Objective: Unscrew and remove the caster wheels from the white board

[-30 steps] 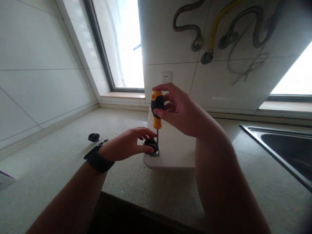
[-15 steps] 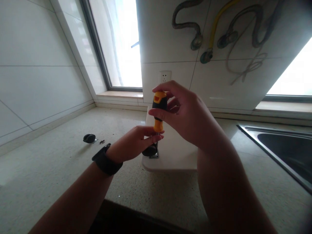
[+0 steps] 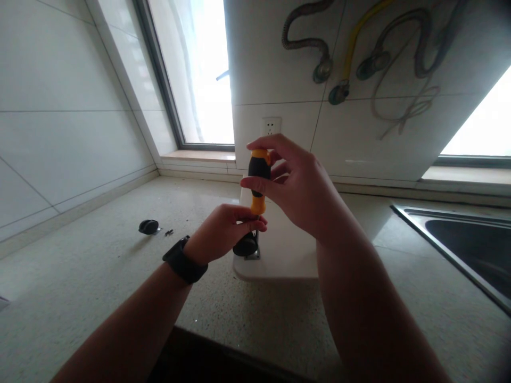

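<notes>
My right hand (image 3: 297,186) is wrapped round the orange and black handle of a screwdriver (image 3: 258,178), which stands upright with its tip down on a metal plate at the near left corner of a white board (image 3: 285,250). A black caster wheel (image 3: 245,246) sits on that plate. My left hand (image 3: 225,231), with a black watch on its wrist, pinches the screwdriver's shaft just under the handle, above the wheel.
A second black caster wheel (image 3: 148,227) and a few small screws (image 3: 169,232) lie on the speckled counter to the left. A steel sink (image 3: 467,242) is at the right. Hoses (image 3: 351,48) hang on the tiled wall above a socket (image 3: 271,126).
My left hand has risen from the caster wheel to the screwdriver's shaft under the handle. The right hand stays on the handle; the view has shifted a little.
</notes>
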Motion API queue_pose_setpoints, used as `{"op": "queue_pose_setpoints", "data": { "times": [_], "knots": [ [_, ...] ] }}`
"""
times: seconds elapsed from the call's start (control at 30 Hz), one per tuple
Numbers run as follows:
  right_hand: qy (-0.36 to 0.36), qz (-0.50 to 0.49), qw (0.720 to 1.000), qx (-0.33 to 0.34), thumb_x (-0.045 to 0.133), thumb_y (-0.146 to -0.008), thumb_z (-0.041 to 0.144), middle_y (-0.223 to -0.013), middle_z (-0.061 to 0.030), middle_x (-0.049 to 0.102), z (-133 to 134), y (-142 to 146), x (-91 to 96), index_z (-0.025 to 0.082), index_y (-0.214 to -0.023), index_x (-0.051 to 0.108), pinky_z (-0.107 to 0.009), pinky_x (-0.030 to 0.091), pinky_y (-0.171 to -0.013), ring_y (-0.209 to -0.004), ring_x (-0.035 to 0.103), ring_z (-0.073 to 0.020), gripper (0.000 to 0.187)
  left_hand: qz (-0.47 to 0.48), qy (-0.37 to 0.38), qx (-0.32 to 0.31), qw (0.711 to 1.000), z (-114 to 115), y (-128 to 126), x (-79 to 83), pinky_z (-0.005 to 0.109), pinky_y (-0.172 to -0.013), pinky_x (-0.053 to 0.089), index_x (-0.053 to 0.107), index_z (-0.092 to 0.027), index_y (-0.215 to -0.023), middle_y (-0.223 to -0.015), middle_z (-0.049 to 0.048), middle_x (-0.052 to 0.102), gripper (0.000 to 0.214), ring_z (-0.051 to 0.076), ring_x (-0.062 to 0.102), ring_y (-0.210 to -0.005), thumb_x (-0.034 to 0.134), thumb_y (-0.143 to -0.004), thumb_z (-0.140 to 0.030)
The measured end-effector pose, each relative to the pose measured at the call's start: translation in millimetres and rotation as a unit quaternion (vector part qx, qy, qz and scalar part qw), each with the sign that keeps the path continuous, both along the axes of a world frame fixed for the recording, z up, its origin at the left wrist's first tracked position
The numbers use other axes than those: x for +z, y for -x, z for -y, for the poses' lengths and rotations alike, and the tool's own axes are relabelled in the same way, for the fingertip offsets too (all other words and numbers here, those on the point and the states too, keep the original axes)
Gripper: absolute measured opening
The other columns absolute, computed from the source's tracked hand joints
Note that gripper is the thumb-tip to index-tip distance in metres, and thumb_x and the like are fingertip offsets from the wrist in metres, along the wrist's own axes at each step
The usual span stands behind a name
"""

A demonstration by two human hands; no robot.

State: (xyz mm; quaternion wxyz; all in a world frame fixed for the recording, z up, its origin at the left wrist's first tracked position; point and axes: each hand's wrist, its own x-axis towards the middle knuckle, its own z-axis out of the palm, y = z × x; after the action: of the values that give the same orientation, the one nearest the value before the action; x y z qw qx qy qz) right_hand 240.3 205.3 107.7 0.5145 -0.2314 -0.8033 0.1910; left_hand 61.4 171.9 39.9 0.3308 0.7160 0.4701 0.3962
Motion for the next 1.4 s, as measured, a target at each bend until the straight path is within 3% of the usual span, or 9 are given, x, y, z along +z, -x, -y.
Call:
{"op": "queue_pose_setpoints", "data": {
  "times": [0.2,0.37,0.5,0.63,0.77,0.9,1.03,1.2,1.4],
  "knots": [
    [0.090,-0.034,0.990,0.101,0.068,-0.085,0.017,-0.111,-0.0065,0.067,-4,3,-1.0,0.019,-0.130,0.057,-0.037,0.059,-0.079,-0.088,0.069,-0.0173,0.046,-0.009,-0.046,0.065,0.997,-2,-6,-6.6,0.029,-0.074,0.050,0.076,-0.019,-0.079,-0.082,0.0009,0.078,0.017,0.015,0.068,-0.076,0.081,-0.085,-0.034],
    [0.034,-0.015,0.998,0.042,0.081,-0.080,0.034,-0.103,-0.0014,0.065,-6,6,-1.1,0.024,-0.115,0.065,-0.037,0.056,-0.078,-0.088,0.062,-0.0169,0.040,-0.020,-0.081,0.091,0.992,-2,-12,-12.1,0.029,-0.064,0.046,0.064,-0.017,-0.074,-0.072,-0.0005,0.069,0.032,0.014,0.059,-0.066,0.084,-0.082,-0.041],
    [0.115,-0.039,0.990,0.065,0.078,-0.079,0.024,-0.109,-0.0034,0.066,-6,1,-1.1,0.026,-0.131,0.055,-0.035,0.058,-0.071,-0.081,0.066,-0.0161,0.057,-0.013,-0.041,0.032,0.999,-4,-7,-11.8,0.032,-0.074,0.054,0.071,-0.016,-0.098,-0.090,0.0055,0.076,0.031,0.018,0.069,-0.081,0.080,-0.086,-0.044],
    [0.124,-0.041,0.985,0.111,0.066,-0.081,0.016,-0.109,-0.0055,0.067,-9,-2,-2.4,0.023,-0.128,0.052,-0.037,0.059,-0.081,-0.093,0.068,-0.0190,0.050,0.025,0.034,-0.064,0.997,-4,1,-7.4,0.037,-0.099,0.055,0.071,-0.017,-0.122,-0.119,0.0099,0.078,0.032,0.020,0.072,-0.110,0.070,-0.095,-0.034],
    [0.067,-0.022,0.996,0.060,0.059,-0.082,0.015,-0.119,-0.0088,0.063,-11,1,-2.7,0.019,-0.127,0.059,-0.040,0.055,-0.089,-0.103,0.064,-0.0201,0.046,0.032,0.046,-0.062,0.997,-4,2,-5.6,0.036,-0.097,0.056,0.077,-0.018,-0.104,-0.110,0.0076,0.080,0.017,0.019,0.074,-0.105,0.069,-0.095,-0.029],
    [0.041,0.018,0.999,-0.009,0.071,-0.087,0.038,-0.109,-0.0065,0.063,-10,1,-2.3,0.021,-0.128,0.064,-0.040,0.053,-0.082,-0.088,0.061,-0.0180,0.044,-0.010,-0.005,0.002,1.000,-4,-2,-8.1,0.032,-0.080,0.055,0.076,-0.017,-0.086,-0.088,0.0041,0.079,0.015,0.017,0.071,-0.084,0.077,-0.088,-0.032],
    [0.126,-0.035,0.990,0.045,0.079,-0.079,0.037,-0.100,-0.0036,0.064,-8,0,-1.9,0.022,-0.132,0.053,-0.035,0.054,-0.066,-0.074,0.063,-0.0158,0.060,-0.041,-0.051,0.050,0.997,-4,-6,-11.9,0.028,-0.066,0.047,0.068,-0.017,-0.077,-0.074,0.0009,0.071,0.026,0.014,0.060,-0.069,0.078,-0.087,-0.039],
    [0.129,-0.039,0.984,0.117,0.064,-0.085,0.022,-0.102,-0.0030,0.064,-2,0,0.7,0.024,-0.121,0.050,-0.036,0.057,-0.075,-0.086,0.066,-0.0169,0.038,-0.047,-0.052,0.072,0.995,-4,-8,-15.2,0.026,-0.057,0.040,0.060,-0.017,-0.074,-0.067,-0.0015,0.063,0.037,0.012,0.052,-0.060,0.079,-0.086,-0.046],
    [0.055,0.010,0.998,0.004,0.079,-0.080,0.030,-0.109,-0.0034,0.064,3,-5,4.5,0.025,-0.122,0.062,-0.034,0.055,-0.067,-0.075,0.061,-0.0136,0.046,-0.068,-0.052,0.040,0.996,-3,-4,-12.2,0.033,-0.076,0.054,0.072,-0.017,-0.098,-0.093,0.0055,0.077,0.035,0.018,0.068,-0.081,0.080,-0.086,-0.049]
  ]
}}
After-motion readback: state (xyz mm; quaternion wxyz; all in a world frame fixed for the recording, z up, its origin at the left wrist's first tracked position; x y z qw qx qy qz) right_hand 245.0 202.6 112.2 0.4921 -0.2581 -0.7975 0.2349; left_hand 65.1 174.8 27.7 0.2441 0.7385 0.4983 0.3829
